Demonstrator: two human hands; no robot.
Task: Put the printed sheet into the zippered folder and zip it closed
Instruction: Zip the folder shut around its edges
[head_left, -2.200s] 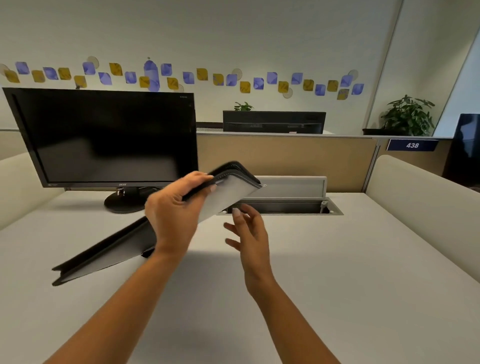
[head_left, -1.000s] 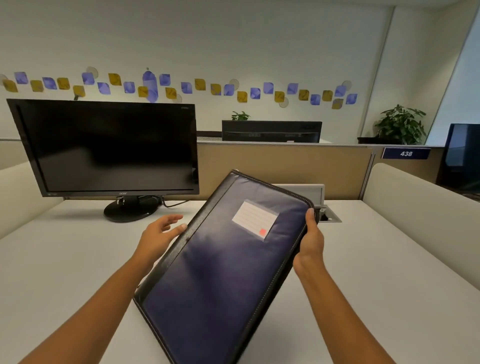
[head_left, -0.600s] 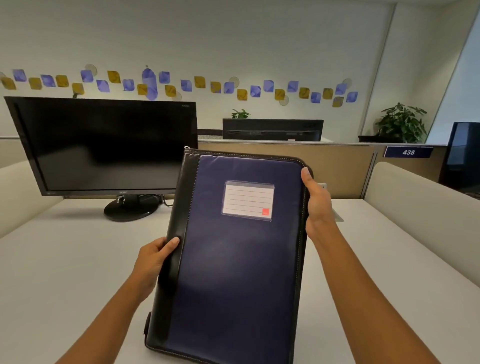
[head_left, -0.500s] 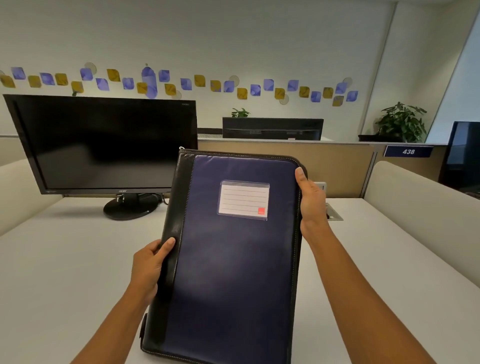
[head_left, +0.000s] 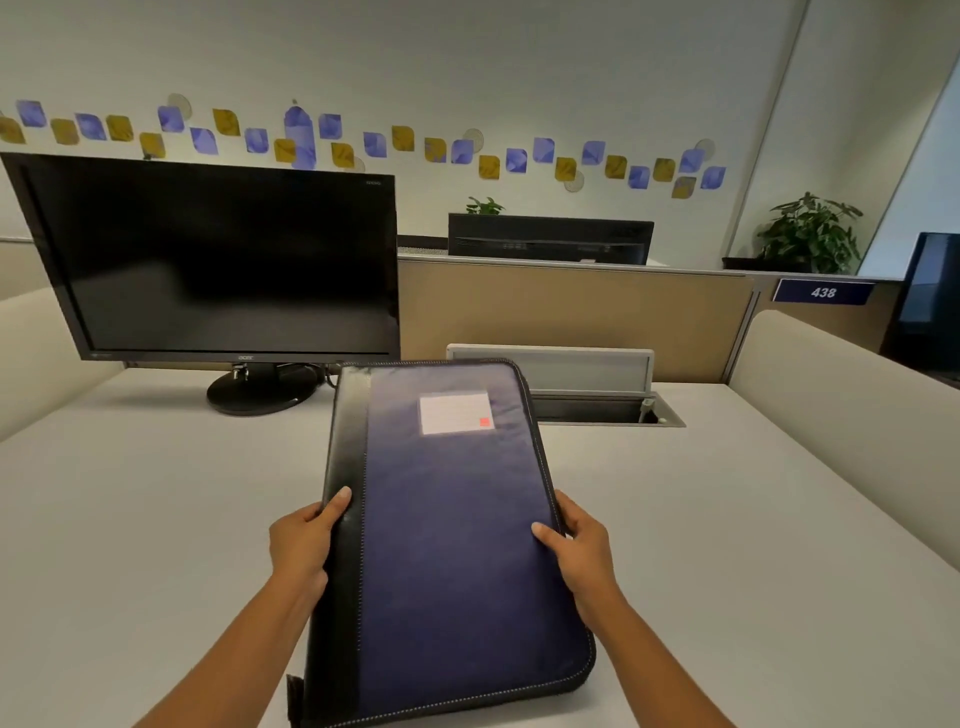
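Head view, zippered folder (head_left: 447, 545) lengthwise, spine left

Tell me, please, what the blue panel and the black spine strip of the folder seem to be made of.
On the folder, the blue panel looks like matte woven fabric: faintly mottled, no glare, pale stitching at its edge. The black spine strip seems leather or imitation leather: smooth, with a soft sheen. Which one, I cannot tell.
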